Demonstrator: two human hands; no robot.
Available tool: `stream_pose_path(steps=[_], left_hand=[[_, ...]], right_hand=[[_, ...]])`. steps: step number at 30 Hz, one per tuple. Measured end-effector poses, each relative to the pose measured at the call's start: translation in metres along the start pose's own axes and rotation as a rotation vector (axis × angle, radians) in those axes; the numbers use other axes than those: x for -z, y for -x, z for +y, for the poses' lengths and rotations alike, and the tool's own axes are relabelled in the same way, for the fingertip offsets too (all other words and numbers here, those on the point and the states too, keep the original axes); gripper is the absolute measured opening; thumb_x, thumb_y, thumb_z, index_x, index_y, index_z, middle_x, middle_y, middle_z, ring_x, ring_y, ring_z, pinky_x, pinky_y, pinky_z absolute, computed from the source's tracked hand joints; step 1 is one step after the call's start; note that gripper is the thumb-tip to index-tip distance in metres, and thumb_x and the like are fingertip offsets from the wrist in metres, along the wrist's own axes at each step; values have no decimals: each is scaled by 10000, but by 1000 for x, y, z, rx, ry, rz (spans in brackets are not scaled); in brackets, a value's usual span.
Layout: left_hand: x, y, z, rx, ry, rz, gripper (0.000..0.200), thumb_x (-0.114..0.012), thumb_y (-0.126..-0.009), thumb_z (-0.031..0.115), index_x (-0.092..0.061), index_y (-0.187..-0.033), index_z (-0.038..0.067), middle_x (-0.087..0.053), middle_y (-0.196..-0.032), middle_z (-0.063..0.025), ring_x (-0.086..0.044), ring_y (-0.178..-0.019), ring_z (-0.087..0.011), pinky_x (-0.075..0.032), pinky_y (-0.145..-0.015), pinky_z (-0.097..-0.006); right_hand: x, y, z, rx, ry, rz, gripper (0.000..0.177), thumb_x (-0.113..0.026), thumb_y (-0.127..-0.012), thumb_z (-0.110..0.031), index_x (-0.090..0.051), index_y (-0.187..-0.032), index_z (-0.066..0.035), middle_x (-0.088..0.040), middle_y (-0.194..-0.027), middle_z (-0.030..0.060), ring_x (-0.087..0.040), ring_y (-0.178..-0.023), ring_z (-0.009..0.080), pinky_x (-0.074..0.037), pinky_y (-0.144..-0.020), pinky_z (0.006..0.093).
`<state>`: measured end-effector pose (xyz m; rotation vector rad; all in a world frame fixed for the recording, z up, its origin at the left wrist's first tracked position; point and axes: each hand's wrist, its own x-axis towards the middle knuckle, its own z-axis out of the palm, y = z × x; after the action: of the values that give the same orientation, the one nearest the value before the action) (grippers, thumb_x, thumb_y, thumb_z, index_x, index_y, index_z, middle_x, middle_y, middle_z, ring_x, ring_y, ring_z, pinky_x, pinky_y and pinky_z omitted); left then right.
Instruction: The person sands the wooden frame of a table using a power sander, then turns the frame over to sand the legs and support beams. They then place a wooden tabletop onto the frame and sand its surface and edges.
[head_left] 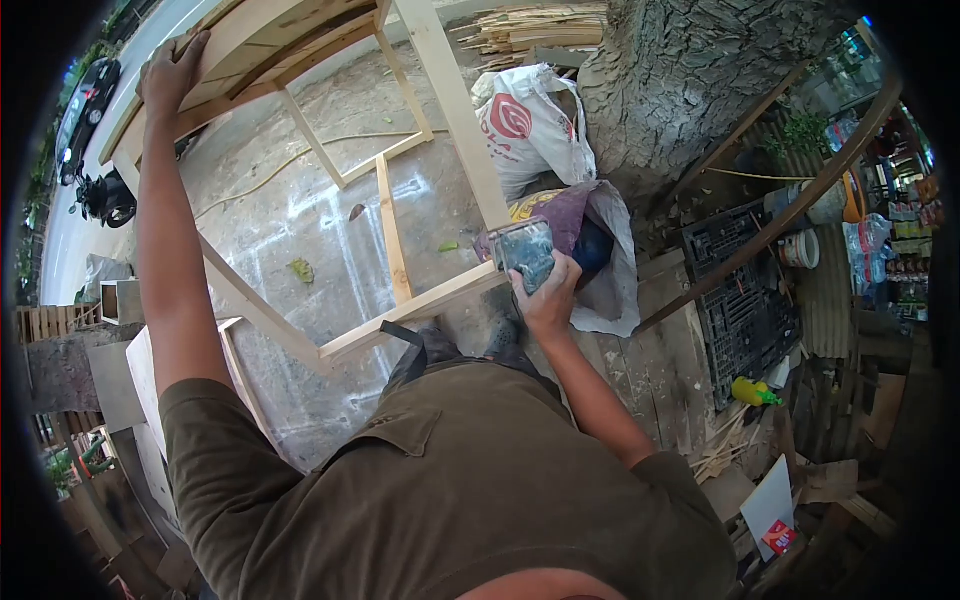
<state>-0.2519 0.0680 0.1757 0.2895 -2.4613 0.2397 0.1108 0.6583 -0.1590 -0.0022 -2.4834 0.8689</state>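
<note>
A light wooden table frame [455, 110] stands tilted in front of me, with its legs and crossbars toward my body. My left hand [172, 75] reaches far forward and grips the edge of its tabletop [255, 50], fingers curled over the wood. In my right hand [548, 290] is a dusty blue-green palm sander [526, 252]. The sander sits against the corner where a leg meets the lower crossbar [410, 312]. Its underside is hidden from me.
White dust lines [340, 240] and a yellow cord [270, 178] lie on the ground. A white sack [535, 125] and an open purple sack [570, 215] stand by a tree trunk [690, 85]. A black plastic pallet [740, 290] is to the right; a motorcycle [105, 200] stands at the left.
</note>
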Motion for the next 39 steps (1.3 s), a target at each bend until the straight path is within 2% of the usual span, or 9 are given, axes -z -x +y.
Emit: stream_pose_path(steps=[6, 21, 23, 26, 27, 29, 31, 32, 39], left_hand=[[6, -10, 10, 23, 16, -12, 914, -515, -866, 889, -694, -1337, 126, -697, -1352, -143, -563, -1320, -423, -374, -1142, -505], [57, 93, 60, -48, 49, 243, 655, -651, -936, 677, -736, -1175, 74, -691, -1181, -115, -594, -1149, -355, -377, -1080, -474], [63, 104, 66, -70, 68, 284, 619, -669, -944, 634, -728, -1200, 74, -683, -1198, -128, -590, -1167, -358, -377, -1089, -474], [74, 126, 89, -74, 103, 424, 506, -738, -953, 474, -706, -1249, 65, -668, -1241, -147, -579, -1213, -358, -374, -1114, -473], [84, 141, 116, -45, 128, 498, 463, -764, -952, 401, -702, -1267, 67, -664, -1255, -149, -574, -1228, -354, -369, -1125, -470], [116, 195, 175, -209, 496, 288, 500, -772, -950, 350, -640, -1336, 58, -648, -1200, -185, -595, -1140, -354, -426, -1068, -473], [153, 259, 238, -29, 1321, -438, 622, -747, -973, 415, -589, -1426, 19, -622, -1247, -229, -609, -1134, -343, -466, -1042, -459], [154, 281, 256, -62, 1406, -693, 776, -720, -1012, 404, -400, -1594, 4, -575, -1408, -225, -627, -1195, -295, -511, -1036, -397], [119, 302, 300, 444, 1618, -521, 1096, -771, -950, 518, -185, -1628, -113, -552, -1423, -306, -620, -1256, -297, -526, -1026, -391]], right_hand=[[-27, 23, 3, -297, -37, 183, 940, -924, -800, -337, -380, -1462, 48, -490, -1290, 264, -510, -1200, 451, -422, -1068, 535], [10, -349, -206, 206, -81, 348, 870, -876, -813, -320, -419, -1485, -8, -493, -1192, 240, -574, -1054, 437, -535, -872, 523], [15, -373, -230, 248, -56, 389, 829, -834, -852, -400, -462, -1462, 20, -507, -1180, 237, -572, -1092, 455, -538, -856, 569], [21, -360, -240, 305, -28, 343, 587, -755, -901, -262, -573, -1392, 4, -602, -1198, 275, -620, -1103, 459, -546, -890, 550], [21, -348, -236, 289, -33, 279, 696, -802, -867, -283, -513, -1432, 3, -563, -1207, 264, -599, -1112, 450, -537, -906, 533], [10, -305, -214, 269, -38, 158, 931, -896, -800, -325, -394, -1513, 2, -485, -1226, 242, -556, -1129, 432, -521, -938, 499], [4, -266, -201, 279, -42, 175, 983, -884, -793, -257, -322, -1550, 23, -462, -1198, 262, -519, -1103, 441, -496, -936, 522], [-3, -253, -192, 296, -53, 169, 991, -874, -797, -235, -305, -1560, 37, -437, -1239, 270, -497, -1135, 455, -468, -981, 534], [22, -199, -201, 391, -225, -202, 965, -778, -805, -42, -220, -1581, 97, -343, -1401, 322, -435, -1268, 496, -387, -1108, 551]])
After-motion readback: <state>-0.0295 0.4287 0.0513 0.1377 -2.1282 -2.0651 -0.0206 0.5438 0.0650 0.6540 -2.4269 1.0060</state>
